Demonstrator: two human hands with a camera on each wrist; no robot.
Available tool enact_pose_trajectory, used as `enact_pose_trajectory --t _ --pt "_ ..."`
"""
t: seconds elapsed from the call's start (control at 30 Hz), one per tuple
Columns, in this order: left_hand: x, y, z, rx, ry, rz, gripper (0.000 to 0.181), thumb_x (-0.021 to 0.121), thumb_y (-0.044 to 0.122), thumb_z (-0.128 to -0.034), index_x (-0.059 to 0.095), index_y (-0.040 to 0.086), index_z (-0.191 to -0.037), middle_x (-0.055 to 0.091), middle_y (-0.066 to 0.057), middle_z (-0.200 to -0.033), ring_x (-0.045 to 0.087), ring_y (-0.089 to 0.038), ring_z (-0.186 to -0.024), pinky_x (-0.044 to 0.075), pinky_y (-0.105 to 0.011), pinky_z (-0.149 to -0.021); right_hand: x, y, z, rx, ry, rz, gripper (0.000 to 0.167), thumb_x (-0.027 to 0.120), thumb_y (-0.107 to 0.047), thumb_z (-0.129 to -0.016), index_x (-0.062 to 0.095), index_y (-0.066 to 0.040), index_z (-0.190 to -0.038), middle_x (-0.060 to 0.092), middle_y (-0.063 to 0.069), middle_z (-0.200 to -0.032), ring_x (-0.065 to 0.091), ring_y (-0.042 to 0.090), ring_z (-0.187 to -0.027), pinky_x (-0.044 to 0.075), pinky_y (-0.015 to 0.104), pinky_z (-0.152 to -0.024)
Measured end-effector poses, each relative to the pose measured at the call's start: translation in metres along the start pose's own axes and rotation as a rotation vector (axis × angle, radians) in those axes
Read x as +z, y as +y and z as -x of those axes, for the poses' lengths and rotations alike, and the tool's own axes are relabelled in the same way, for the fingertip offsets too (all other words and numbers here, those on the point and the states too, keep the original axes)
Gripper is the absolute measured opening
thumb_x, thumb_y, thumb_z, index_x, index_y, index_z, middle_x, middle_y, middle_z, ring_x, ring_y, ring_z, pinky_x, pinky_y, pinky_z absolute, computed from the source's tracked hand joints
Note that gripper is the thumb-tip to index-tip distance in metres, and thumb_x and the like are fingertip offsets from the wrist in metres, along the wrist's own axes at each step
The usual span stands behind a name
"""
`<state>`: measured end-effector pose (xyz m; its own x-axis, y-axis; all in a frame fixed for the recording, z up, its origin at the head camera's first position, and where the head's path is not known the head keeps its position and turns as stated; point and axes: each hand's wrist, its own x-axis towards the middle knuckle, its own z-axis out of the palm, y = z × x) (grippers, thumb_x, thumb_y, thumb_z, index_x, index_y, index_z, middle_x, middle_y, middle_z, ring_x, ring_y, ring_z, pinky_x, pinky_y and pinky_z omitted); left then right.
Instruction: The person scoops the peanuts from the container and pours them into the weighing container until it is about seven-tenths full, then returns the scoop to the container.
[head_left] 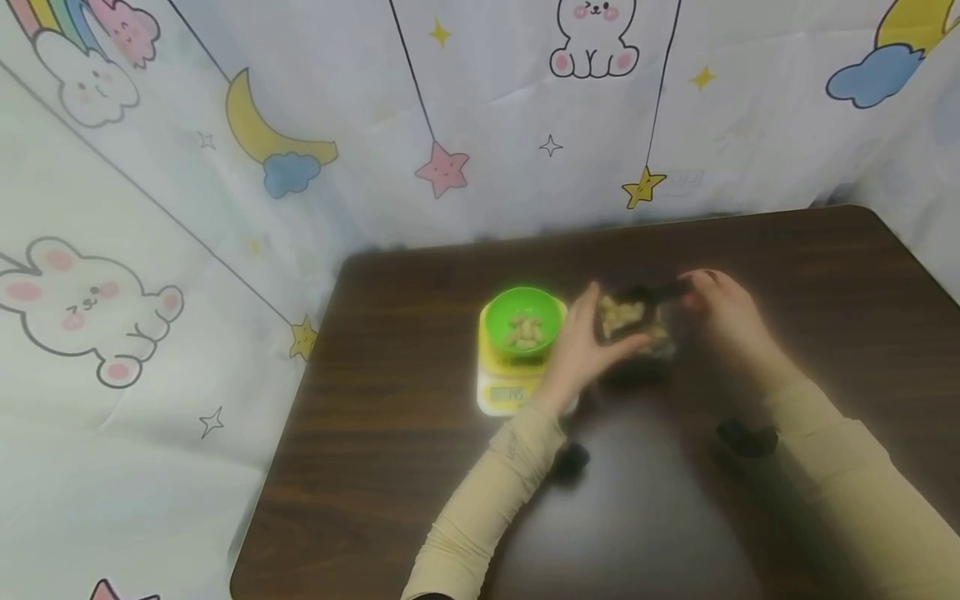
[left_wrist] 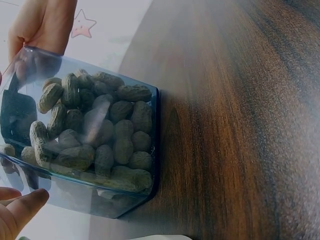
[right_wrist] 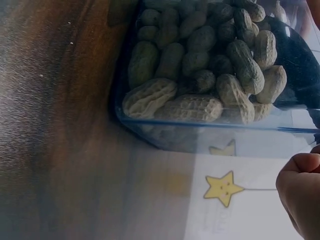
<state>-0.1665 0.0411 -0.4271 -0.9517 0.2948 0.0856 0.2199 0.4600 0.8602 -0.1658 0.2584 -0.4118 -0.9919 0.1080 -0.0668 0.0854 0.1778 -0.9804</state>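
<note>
My left hand (head_left: 581, 346) grips the near left side of a clear plastic box (left_wrist: 100, 200), its thumb across the front. Unshelled peanuts (left_wrist: 102, 130) lie inside, and the box is over the table to the right of the scale. With curled fingers, my right hand (head_left: 723, 308) holds the handle of a black scoop (head_left: 663, 290), blurred in the head view. The scoop's dark head (right_wrist: 295, 60) is inside the box, beside the peanuts. Left of my left hand, a green bowl (head_left: 525, 300) with several peanuts sits on a yellow and white kitchen scale (head_left: 495, 362).
The scale's display (head_left: 507, 394) seems to read 145. All this is on a dark brown wooden table (head_left: 390, 467) with rounded corners. A white cloth with cartoon drawings (head_left: 495, 92) hangs behind it and along the left.
</note>
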Motion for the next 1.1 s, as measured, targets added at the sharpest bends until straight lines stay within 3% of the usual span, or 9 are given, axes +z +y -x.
enact_pose_trajectory --t 0.2,0.27,0.5,0.67,1.1 --pt "0.000 0.001 0.001 -0.015 -0.003 0.039 0.105 0.072 0.062 -0.0658 0.014 0.033 -0.148 0.021 0.006 -0.156 0.026 -0.015 -0.142 0.027 -0.042 -0.116 -0.001 0.004 0.005 0.013 -0.018 -0.188 0.018 0.046 -0.038 -0.097 0.057 -0.024 -0.102 0.056 -0.014 -0.070 0.048 0.002 -0.065 0.040 0.015 -0.052" --pt "0.000 0.001 0.000 -0.015 -0.001 0.041 0.105 0.072 0.062 -0.0655 0.015 0.032 -0.148 0.021 0.005 -0.156 0.026 -0.015 -0.142 0.027 -0.042 -0.116 0.000 0.004 0.006 0.006 -0.010 -0.184 0.018 0.045 -0.037 -0.097 0.057 -0.024 -0.102 0.056 -0.015 -0.070 0.048 0.001 -0.065 0.040 0.014 -0.052" --pt "0.000 0.002 0.000 -0.014 0.006 0.018 0.104 0.072 0.062 -0.0659 0.016 0.032 -0.148 0.022 0.005 -0.155 0.026 -0.016 -0.142 0.027 -0.042 -0.116 0.004 0.008 0.007 -0.056 -0.077 -0.527 0.014 0.048 -0.023 -0.097 0.057 -0.013 -0.101 0.057 -0.007 -0.074 0.052 0.003 -0.070 0.046 0.013 -0.061" --pt "0.000 0.001 0.000 -0.005 0.004 0.007 0.103 0.072 0.061 -0.0666 0.016 0.031 -0.148 0.021 0.006 -0.155 0.026 -0.016 -0.142 0.027 -0.041 -0.116 0.004 0.012 0.008 -0.076 -0.106 -0.672 0.016 0.045 -0.018 -0.097 0.059 -0.011 -0.099 0.058 -0.003 -0.076 0.055 0.006 -0.071 0.047 0.015 -0.064" --pt "0.001 0.000 0.000 0.007 0.022 0.021 0.105 0.073 0.060 -0.0662 0.019 0.025 -0.149 0.025 0.000 -0.155 0.029 -0.017 -0.141 0.029 -0.042 -0.115 0.004 0.010 0.010 -0.078 -0.104 -0.879 0.015 0.044 -0.014 -0.098 0.055 -0.005 -0.099 0.058 0.003 -0.079 0.055 0.011 -0.072 0.047 0.019 -0.067"
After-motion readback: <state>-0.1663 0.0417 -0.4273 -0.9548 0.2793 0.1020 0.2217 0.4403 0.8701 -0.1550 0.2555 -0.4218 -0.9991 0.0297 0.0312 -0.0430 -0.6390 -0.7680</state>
